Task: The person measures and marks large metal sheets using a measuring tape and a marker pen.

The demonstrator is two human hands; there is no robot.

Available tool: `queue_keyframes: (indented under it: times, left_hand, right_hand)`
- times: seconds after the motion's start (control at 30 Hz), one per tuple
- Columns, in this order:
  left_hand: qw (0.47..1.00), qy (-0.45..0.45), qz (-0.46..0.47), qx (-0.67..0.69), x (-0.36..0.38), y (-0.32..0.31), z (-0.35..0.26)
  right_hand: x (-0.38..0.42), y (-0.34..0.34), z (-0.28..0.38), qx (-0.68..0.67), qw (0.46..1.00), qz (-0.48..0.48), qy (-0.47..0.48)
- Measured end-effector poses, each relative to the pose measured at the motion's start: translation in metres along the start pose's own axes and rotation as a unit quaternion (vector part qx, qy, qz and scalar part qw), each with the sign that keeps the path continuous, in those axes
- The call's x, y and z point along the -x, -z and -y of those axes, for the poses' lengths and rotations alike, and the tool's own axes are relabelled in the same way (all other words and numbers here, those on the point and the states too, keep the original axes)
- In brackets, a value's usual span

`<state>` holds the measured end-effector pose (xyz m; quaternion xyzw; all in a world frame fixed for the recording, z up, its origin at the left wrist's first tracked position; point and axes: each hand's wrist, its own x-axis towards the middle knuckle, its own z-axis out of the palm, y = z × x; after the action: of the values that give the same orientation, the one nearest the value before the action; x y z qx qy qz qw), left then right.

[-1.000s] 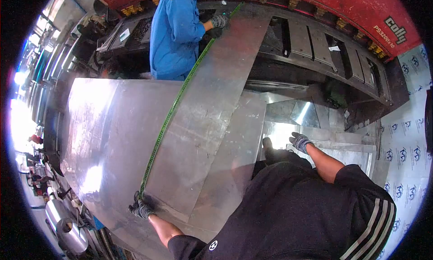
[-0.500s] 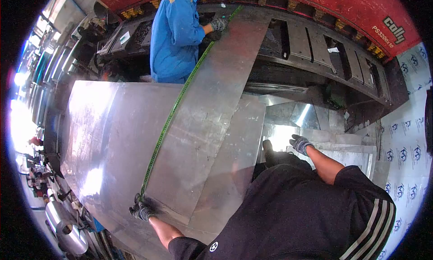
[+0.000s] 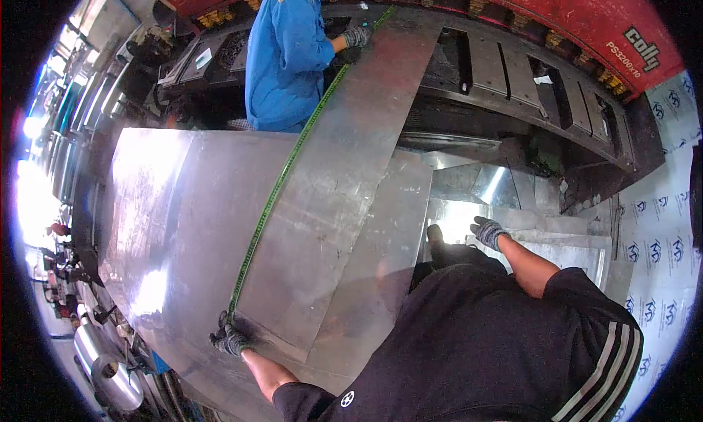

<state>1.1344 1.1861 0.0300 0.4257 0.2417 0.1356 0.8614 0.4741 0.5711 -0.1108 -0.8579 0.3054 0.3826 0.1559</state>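
Observation:
My left hand (image 3: 230,338), in a grey and black glove, pinches the near end of a green tape measure (image 3: 277,190) at the lower edge of a metal strip (image 3: 329,195). The tape runs along that strip's left edge up to the co-worker's gloved hand (image 3: 356,38). Beneath the strip lies a wide, shiny metal sheet (image 3: 212,195). My right hand (image 3: 487,232), gloved too, hangs in the air right of the sheets, fingers apart and holding nothing.
A co-worker in a blue jacket (image 3: 285,56) stands at the far side. Behind is a red press (image 3: 571,27) with a slotted dark bed (image 3: 491,71). More metal pieces (image 3: 542,221) lie low at right. A metal roll (image 3: 110,371) is at lower left.
The co-worker's body has shifted very slightly to the right. My hands and the tape stay in nearly the same places.

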Motion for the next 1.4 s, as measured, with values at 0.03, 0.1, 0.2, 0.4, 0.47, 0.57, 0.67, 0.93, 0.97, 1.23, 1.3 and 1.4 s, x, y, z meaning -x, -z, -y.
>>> queue_keyframes:
  times: [0.03, 0.1, 0.2, 0.4, 0.47, 0.57, 0.67, 0.93, 0.97, 1.23, 1.3, 1.4]
  left_hand:
    - [1.0, 0.0, 0.0, 0.0, -0.018, 0.049, -0.003]
    - [0.985, 0.013, 0.148, -0.09, -0.072, 0.053, 0.009]
    - [0.985, 0.14, 0.053, 0.087, -0.03, 0.024, -0.011]
    - [0.99, 0.004, 0.001, -0.141, 0.02, -0.002, -0.008]
    - [0.983, -0.056, -0.012, -0.172, 0.011, 0.005, 0.002]
    - [0.998, 0.015, -0.017, -0.056, -0.002, 0.007, -0.008]
    - [0.999, 0.049, -0.01, 0.004, -0.021, 0.02, -0.002]
    - [0.955, -0.115, 0.056, -0.268, 0.017, 0.005, -0.002]
    - [0.99, -0.05, 0.004, -0.132, 0.001, 0.002, -0.003]
    - [0.844, -0.265, -0.015, -0.466, -0.004, 0.025, 0.008]
    - [0.98, -0.135, 0.091, -0.118, -0.04, 0.039, 0.012]
    - [0.991, 0.109, 0.021, 0.069, -0.052, 0.031, -0.006]
  right_hand:
    - [-0.005, -0.003, -0.001, -0.084, 0.995, -0.016, -0.049]
    - [-0.003, -0.003, 0.0, -0.168, 0.981, -0.029, -0.096]
    - [-0.001, -0.003, -0.001, -0.094, 0.994, 0.008, -0.049]
    - [-0.026, -0.035, -0.017, 0.083, 0.997, -0.001, 0.012]
    - [-0.019, -0.028, -0.015, -0.068, 0.997, -0.016, -0.029]
    - [-0.02, -0.029, -0.012, -0.107, 0.993, -0.038, -0.035]
    - [-0.008, -0.013, -0.006, -0.169, 0.983, -0.056, -0.042]
    - [-0.031, -0.041, -0.021, -0.157, 0.985, -0.062, -0.022]
    - [-0.039, -0.052, -0.027, -0.143, 0.987, -0.069, -0.01]
    - [0.001, 0.007, 0.003, -0.219, 0.973, -0.034, -0.059]
    - [0.002, 0.016, 0.005, -0.22, 0.97, -0.023, -0.095]
    - [-0.002, 0.007, 0.001, -0.175, 0.982, -0.042, -0.066]
